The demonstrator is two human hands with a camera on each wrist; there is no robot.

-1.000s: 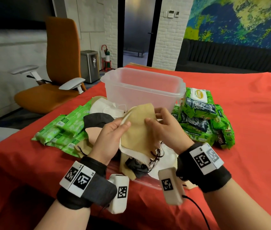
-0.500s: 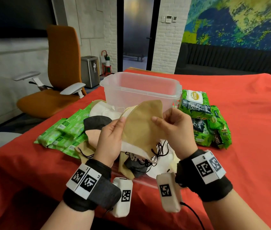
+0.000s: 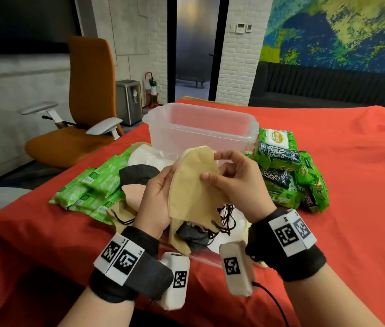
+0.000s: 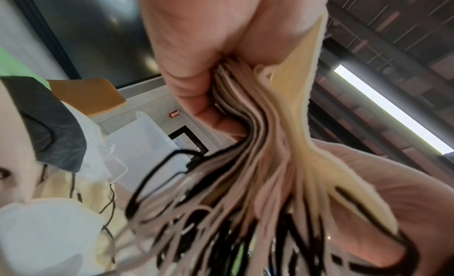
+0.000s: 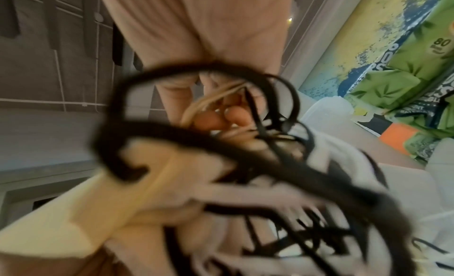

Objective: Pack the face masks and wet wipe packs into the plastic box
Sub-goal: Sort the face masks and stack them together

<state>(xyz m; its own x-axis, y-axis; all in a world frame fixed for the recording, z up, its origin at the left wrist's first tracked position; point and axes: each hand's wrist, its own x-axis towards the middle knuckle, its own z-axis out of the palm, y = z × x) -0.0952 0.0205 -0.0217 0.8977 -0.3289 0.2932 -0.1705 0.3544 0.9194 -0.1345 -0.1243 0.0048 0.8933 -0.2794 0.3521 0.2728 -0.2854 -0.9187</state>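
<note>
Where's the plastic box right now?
In the head view the plastic box stands upright on the red table, centre, just behind the raised hands, with the wet wipe packs to its right.

Tan face masks held upright before the clear, empty plastic box.

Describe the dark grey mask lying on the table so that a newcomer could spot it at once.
Start at the clear plastic box on the red tablecloth. In front of its left corner, right of the light green flat wipe packs, lies the dark grey face mask. It is the only dark one among white, peach and tan masks there.
</note>
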